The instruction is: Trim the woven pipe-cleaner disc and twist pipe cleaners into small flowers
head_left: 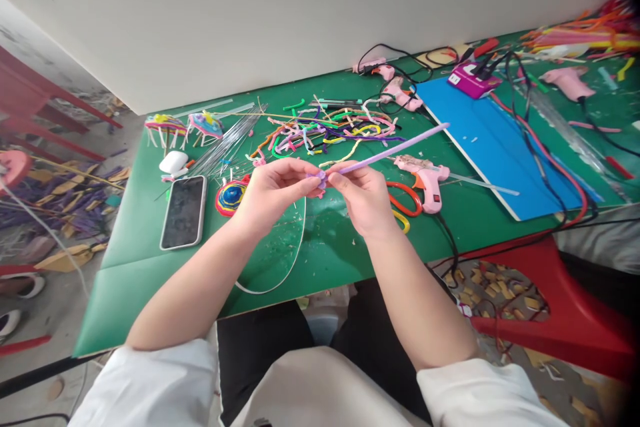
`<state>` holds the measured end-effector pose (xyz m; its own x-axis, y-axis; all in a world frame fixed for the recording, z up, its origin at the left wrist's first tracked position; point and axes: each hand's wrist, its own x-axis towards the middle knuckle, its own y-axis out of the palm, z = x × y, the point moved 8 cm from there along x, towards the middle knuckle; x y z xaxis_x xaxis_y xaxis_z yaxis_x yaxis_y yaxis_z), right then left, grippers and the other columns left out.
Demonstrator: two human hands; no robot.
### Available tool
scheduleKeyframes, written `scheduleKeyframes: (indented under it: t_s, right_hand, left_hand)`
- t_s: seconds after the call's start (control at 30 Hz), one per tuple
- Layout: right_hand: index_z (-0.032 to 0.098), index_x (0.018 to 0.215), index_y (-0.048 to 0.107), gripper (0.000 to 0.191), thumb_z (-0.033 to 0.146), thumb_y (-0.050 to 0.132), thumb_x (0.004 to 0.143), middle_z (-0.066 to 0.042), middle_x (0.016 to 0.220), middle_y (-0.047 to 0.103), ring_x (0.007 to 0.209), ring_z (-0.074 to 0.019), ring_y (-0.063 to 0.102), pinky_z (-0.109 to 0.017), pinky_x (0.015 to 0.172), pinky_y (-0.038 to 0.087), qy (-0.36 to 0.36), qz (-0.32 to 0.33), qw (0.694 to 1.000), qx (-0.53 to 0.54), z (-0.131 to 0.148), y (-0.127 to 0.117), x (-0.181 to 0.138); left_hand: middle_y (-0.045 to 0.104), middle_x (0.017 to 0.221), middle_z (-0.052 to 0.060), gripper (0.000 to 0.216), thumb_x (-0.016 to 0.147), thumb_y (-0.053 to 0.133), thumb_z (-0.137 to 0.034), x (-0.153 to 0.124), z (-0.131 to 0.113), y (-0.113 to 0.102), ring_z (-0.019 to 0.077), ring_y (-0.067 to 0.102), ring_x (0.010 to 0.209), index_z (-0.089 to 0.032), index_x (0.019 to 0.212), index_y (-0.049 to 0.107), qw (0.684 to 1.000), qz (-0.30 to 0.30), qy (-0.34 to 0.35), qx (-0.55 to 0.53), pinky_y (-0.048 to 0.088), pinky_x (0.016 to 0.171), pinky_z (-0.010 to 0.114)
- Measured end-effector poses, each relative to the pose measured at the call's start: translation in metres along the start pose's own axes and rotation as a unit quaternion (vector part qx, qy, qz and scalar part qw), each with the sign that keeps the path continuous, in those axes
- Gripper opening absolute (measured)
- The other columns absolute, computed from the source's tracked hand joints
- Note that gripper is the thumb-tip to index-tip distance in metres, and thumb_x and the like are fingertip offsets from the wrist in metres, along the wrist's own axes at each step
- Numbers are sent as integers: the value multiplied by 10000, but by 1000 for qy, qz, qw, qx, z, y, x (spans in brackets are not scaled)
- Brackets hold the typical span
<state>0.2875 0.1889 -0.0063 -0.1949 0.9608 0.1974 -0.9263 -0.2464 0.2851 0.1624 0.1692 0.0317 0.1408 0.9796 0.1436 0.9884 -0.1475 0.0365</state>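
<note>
My left hand (pixel 283 190) pinches the curled end of a purple pipe cleaner (pixel 400 147), bent there into small loops. Close beside it, my right hand (pixel 363 193) grips the same pipe cleaner between thumb and fingers. Its long straight length sticks out up and to the right. Both hands are above the green table (pixel 330 247), their fingertips nearly touching. Left of my left hand lies a round coil of rainbow colours (pixel 232 196), partly covered by the wrist. Scissors with orange and yellow handles (pixel 406 197) lie partly behind my right wrist.
Cut pipe cleaners (pixel 320 130) lie heaped behind my hands. A pink glue gun (pixel 427 180) is at right, near a blue board (pixel 480 140) carrying a purple power block (pixel 473 80) and cables. At left are a phone (pixel 184 213), a white case (pixel 173 162) and thin wires (pixel 227 140).
</note>
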Motion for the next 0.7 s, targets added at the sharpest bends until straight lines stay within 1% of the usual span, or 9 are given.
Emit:
scheduleKeyframes:
  t_s: [0.13,0.23,0.33,0.43,0.6,0.67,0.7]
  right_hand:
    - [221,788,656,209,417,677,720,17,713,652,660,-114,590,-258,577,474,9,-2,1000,20,-2,0,0]
    - [215,748,642,209,416,686,711,31,672,622,633,-101,566,-259,597,472,15,7,999,34,-2,1,1]
    - [207,740,639,215,415,684,714,37,644,601,619,-95,544,-257,608,467,22,19,1000,-1,2,2,1]
    - [201,731,646,207,405,682,719,34,645,612,609,-94,546,-248,598,466,20,5,998,-58,7,-2,0]
    - [222,774,664,150,370,651,760,26,710,659,634,-106,586,-251,606,484,-38,-57,989,-130,19,-7,-4]
    - [225,765,657,131,351,627,786,19,734,665,658,-117,599,-262,617,490,-78,-77,976,-187,28,-6,-8]
    - [225,760,652,123,335,612,801,13,746,666,685,-126,605,-273,639,494,-108,-85,964,-227,34,-4,-10]
  left_hand:
    - [698,731,14,217,703,724,-257,-1,1,1,138,678,647,-181,898,666,1000,-14,0,2,588,660,276]
    - [677,697,-8,257,704,724,-246,-4,-2,1,126,674,627,-190,927,612,999,-39,16,-4,585,654,256]
    - [657,695,-22,281,704,721,-246,-5,-4,1,118,670,618,-201,918,545,998,-51,21,1,579,638,241]
    - [640,694,-34,294,714,709,-243,-5,-2,2,109,664,618,-214,924,506,999,-42,19,18,574,631,230]
    - [615,680,-42,282,732,687,-236,-4,-3,-1,102,656,637,-221,934,491,997,-53,31,40,563,629,217]
    - [604,674,-43,281,728,688,-239,-4,-2,-2,103,654,636,-217,928,492,997,-58,28,50,560,623,216]
    - [600,670,-43,279,725,689,-240,-4,-1,-2,102,651,632,-215,921,492,996,-60,26,53,558,618,215]
